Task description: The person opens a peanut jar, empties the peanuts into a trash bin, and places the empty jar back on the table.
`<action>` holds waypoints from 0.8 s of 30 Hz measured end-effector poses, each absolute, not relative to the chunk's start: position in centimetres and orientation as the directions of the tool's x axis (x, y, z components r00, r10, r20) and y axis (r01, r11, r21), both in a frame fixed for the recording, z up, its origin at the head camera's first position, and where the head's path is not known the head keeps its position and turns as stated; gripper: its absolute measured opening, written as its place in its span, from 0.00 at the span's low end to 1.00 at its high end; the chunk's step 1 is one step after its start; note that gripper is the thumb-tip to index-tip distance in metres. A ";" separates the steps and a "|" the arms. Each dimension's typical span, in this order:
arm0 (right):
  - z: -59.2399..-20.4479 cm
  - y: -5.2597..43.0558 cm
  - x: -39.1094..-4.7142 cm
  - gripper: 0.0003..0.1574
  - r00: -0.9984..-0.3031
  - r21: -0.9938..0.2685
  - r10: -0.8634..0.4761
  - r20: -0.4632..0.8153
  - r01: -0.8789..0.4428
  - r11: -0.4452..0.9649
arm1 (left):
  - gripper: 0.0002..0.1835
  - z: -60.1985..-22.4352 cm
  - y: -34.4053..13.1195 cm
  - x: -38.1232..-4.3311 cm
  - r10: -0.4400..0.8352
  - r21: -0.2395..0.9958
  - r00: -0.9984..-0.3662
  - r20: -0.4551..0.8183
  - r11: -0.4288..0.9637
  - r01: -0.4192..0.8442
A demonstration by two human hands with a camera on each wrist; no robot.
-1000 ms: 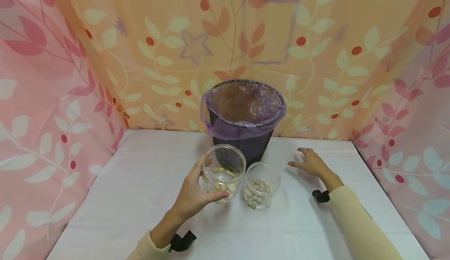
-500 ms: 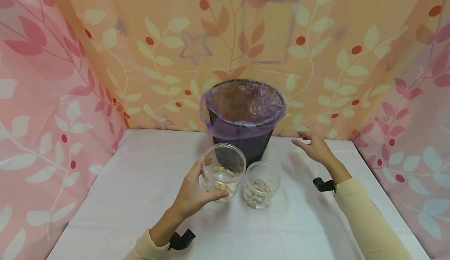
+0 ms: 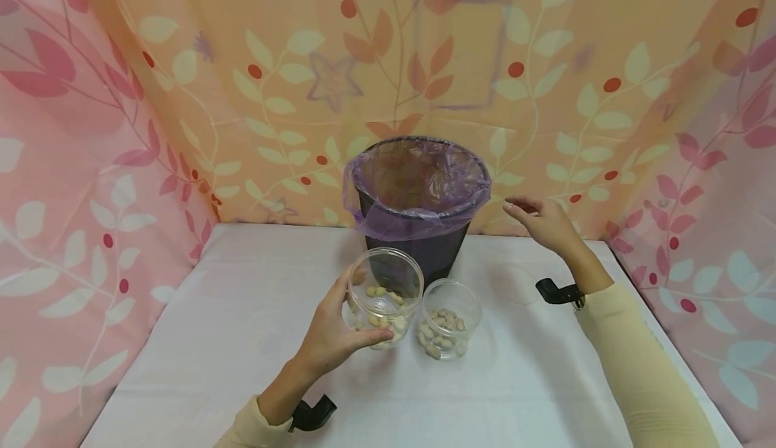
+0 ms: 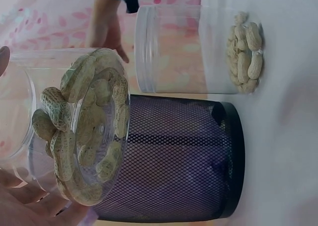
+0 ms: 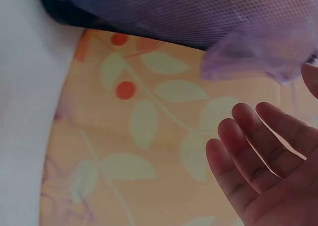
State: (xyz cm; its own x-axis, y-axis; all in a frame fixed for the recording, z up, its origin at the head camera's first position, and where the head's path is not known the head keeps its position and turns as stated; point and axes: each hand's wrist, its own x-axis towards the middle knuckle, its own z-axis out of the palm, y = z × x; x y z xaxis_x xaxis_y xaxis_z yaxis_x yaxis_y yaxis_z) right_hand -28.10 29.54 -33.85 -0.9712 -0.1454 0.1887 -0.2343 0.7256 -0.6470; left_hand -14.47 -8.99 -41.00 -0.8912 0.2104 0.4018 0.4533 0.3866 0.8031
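Note:
My left hand (image 3: 333, 337) grips a clear plastic jar (image 3: 385, 279) with several peanuts (image 4: 62, 116) in it, held off the table and tilted. To its right a second clear jar (image 3: 451, 300) stands upright on the table, without a lid, with more peanuts (image 4: 244, 57) at its bottom. My right hand (image 3: 548, 222) is raised to the right of the bin, holding nothing. In the right wrist view its fingers (image 5: 253, 156) are fairly straight and spread. A faint clear round lid (image 3: 512, 285) lies on the table below this hand.
A black mesh wastebasket (image 3: 418, 252) with a purple bag (image 3: 418, 226) over its rim stands behind the jars. White cloth (image 3: 242, 340) covers the table. Patterned curtains (image 3: 273, 98) enclose the back and both sides.
My right hand has risen from the lid on the table, leaving it lying there, and moved up beside the wastebasket. The left hand and its jar have stayed in place.

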 end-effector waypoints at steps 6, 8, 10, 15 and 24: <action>-31.8 28.5 -28.6 0.33 -0.966 -0.676 -0.134 0.222 -0.251 0.693 | 0.60 -41.1 -9.1 -14.5 0.206 0.801 -0.892 0.403 0.393 0.452; -31.4 27.9 -28.9 0.32 -0.964 -0.696 -0.126 0.235 -0.257 0.670 | 0.60 -41.2 -9.1 -14.5 0.204 0.801 -0.892 0.403 0.394 0.451; -31.0 27.3 -29.2 0.32 -0.964 -0.726 -0.100 0.247 -0.252 0.639 | 0.61 -41.2 -9.1 -14.5 0.202 0.802 -0.893 0.401 0.395 0.449; -30.1 26.2 -29.7 0.31 -0.963 -0.755 -0.050 0.263 -0.238 0.611 | 0.61 -41.2 -9.1 -14.6 0.205 0.795 -0.889 0.409 0.398 0.458; -29.5 24.6 -30.0 0.32 -0.976 -0.718 -0.076 0.203 -0.201 0.666 | 0.61 -41.6 -9.3 -14.6 0.197 0.802 -0.892 0.406 0.391 0.452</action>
